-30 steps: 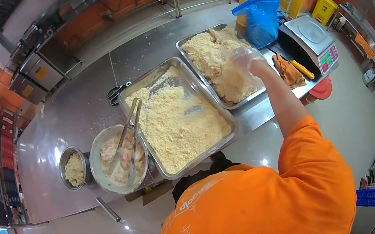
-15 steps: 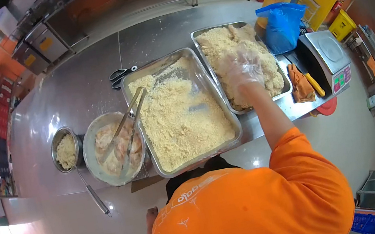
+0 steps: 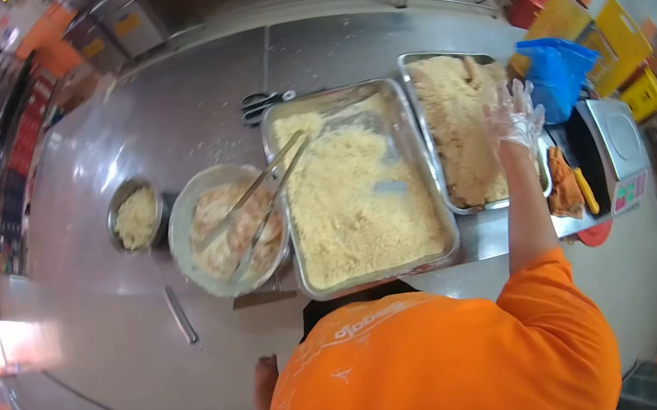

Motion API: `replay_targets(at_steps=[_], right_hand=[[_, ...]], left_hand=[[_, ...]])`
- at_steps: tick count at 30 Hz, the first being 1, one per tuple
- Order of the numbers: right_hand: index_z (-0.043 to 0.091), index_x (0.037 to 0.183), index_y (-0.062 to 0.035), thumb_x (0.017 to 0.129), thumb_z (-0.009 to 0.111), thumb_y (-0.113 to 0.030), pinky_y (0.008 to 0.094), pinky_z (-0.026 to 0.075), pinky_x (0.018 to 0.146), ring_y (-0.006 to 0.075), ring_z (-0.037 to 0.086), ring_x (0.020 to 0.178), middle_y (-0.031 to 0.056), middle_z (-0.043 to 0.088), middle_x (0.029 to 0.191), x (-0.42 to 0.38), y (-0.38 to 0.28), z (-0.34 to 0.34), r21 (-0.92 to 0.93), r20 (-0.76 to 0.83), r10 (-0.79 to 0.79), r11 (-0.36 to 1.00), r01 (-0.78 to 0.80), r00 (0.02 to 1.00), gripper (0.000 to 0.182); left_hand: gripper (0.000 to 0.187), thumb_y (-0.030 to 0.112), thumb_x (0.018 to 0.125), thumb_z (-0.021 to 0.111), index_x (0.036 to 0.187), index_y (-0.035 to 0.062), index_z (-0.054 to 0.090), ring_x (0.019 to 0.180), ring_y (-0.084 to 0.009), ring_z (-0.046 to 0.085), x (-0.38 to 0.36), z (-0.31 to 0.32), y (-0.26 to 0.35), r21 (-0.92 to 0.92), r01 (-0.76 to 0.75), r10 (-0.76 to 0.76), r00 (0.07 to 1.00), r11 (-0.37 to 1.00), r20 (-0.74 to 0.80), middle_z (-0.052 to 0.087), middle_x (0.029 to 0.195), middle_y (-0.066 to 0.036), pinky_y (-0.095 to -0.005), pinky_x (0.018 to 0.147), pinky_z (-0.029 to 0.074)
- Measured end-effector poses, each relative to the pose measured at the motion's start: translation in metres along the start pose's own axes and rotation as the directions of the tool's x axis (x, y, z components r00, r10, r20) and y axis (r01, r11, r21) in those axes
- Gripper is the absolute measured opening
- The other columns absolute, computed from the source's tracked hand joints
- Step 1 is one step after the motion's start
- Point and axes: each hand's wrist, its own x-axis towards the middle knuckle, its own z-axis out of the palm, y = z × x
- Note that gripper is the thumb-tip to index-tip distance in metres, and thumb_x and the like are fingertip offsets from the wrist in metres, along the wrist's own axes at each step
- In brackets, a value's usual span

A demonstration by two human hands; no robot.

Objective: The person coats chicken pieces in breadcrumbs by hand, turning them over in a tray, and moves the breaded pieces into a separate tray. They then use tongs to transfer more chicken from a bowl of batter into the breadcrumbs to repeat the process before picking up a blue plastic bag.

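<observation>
The right hand, wearing a plastic glove, is hovering over a steel tray of crumbs; the left hand is hanging low. Tongs are resting in a bowl of raw meat.

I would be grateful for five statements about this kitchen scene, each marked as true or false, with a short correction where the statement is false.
1. The right hand wears a clear plastic glove. True.
2. The V-shaped metal tongs lie on the grey steel table. False: they rest in the round whitish bowl.
3. The black-handled scissors lie near the far left corner of the large rectangular steel tray of pale yellow crumbs. True.
4. The left hand holds the tongs. False: it hangs low, away from the table, with nothing visible in it.
5. The shiny blue plastic bag stands to the right of the tray. True.
</observation>
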Motion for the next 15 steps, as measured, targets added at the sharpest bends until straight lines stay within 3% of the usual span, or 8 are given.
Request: replay_targets(at_steps=[2,3,5,7,9,10,12,15], right_hand=[[0.027,0.130,-0.0166,0.084,0.031,-0.045,0.0475,0.011,0.100,0.0171,0.016,0.126,0.0051,0.020,0.137,-0.009,-0.024,-0.039,-0.023,0.087,-0.136,0.990,0.139,0.987,0.054],[0.030,0.128,-0.0153,0.085,0.031,-0.044,0.0443,0.014,0.100,0.0181,0.021,0.124,0.0057,0.022,0.136,-0.014,-0.043,-0.046,0.337,0.307,-0.136,0.941,0.026,0.942,0.052],[0.035,0.124,-0.0127,0.085,0.031,-0.041,0.0381,0.018,0.100,0.0201,0.030,0.120,0.0068,0.025,0.134,-0.022,-0.089,-0.061,0.749,0.622,-0.339,0.520,-0.410,0.706,0.048],[0.039,0.120,-0.0114,0.085,0.035,-0.035,0.0335,0.021,0.100,0.0207,0.036,0.117,0.0075,0.029,0.133,-0.037,-0.134,-0.057,0.820,0.463,-0.552,0.564,-0.098,0.694,0.043],[0.040,0.119,-0.0119,0.082,0.040,-0.029,0.0322,0.022,0.100,0.0206,0.036,0.118,0.0077,0.030,0.132,-0.048,-0.177,-0.056,0.399,0.300,-0.767,0.641,0.655,0.568,0.040],[0.040,0.119,-0.0124,0.081,0.041,-0.027,0.0325,0.022,0.101,0.0208,0.034,0.118,0.0077,0.031,0.132,-0.046,-0.199,-0.061,0.242,0.383,-0.815,0.542,0.805,0.434,0.041],[0.041,0.119,-0.0131,0.079,0.043,-0.024,0.0330,0.022,0.101,0.0215,0.032,0.120,0.0075,0.032,0.132,-0.053,-0.225,-0.060,0.138,0.334,-0.897,0.352,0.926,0.291,0.042],[0.040,0.119,-0.0111,0.079,0.038,-0.028,0.0324,0.021,0.101,0.0240,0.028,0.122,0.0100,0.034,0.130,-0.090,-0.234,-0.020,0.411,0.042,-0.977,0.208,0.888,0.209,0.044]], left_hand=[[0.044,0.038,0.080,0.048,0.095,-0.0035,0.052,0.088,-0.0397,0.052,-0.023,-0.034,0.057,0.005,0.038,-0.038,0.998,0.999,-0.049,0.056,0.089,-0.025,-0.0426,0.074,0.043],[0.042,0.036,0.081,0.048,0.095,-0.0031,0.052,0.087,-0.0386,0.053,-0.025,-0.043,0.070,-0.026,0.017,-0.018,0.998,1.000,-0.057,0.056,0.089,-0.025,-0.0420,0.074,0.043],[0.040,0.035,0.081,0.047,0.096,-0.0023,0.052,0.087,-0.0368,0.054,-0.020,-0.051,0.083,-0.058,-0.030,0.026,0.997,0.998,-0.075,0.057,0.089,-0.023,-0.0411,0.074,0.043],[0.039,0.034,0.081,0.048,0.096,-0.0015,0.052,0.087,-0.0354,0.054,-0.018,-0.047,0.086,-0.081,-0.058,0.050,0.994,0.995,-0.098,0.057,0.089,-0.022,-0.0405,0.075,0.043],[0.038,0.034,0.081,0.048,0.096,-0.0007,0.052,0.088,-0.0346,0.053,-0.020,-0.041,0.091,-0.101,-0.074,0.065,0.994,0.992,-0.082,0.057,0.090,-0.021,-0.0404,0.075,0.042],[0.038,0.035,0.081,0.048,0.096,-0.0003,0.053,0.088,-0.0342,0.053,-0.023,-0.037,0.092,-0.109,-0.084,0.076,0.994,0.991,-0.075,0.057,0.090,-0.020,-0.0403,0.076,0.042],[0.038,0.035,0.081,0.048,0.096,-0.0001,0.053,0.089,-0.0339,0.053,-0.031,-0.033,0.095,-0.114,-0.042,0.036,0.998,0.993,-0.052,0.057,0.089,-0.020,-0.0402,0.076,0.042],[0.039,0.035,0.081,0.048,0.096,-0.0002,0.053,0.091,-0.0342,0.052,-0.042,-0.022,0.084,-0.161,-0.003,0.000,1.000,0.987,-0.014,0.056,0.091,-0.021,-0.0401,0.078,0.041]])
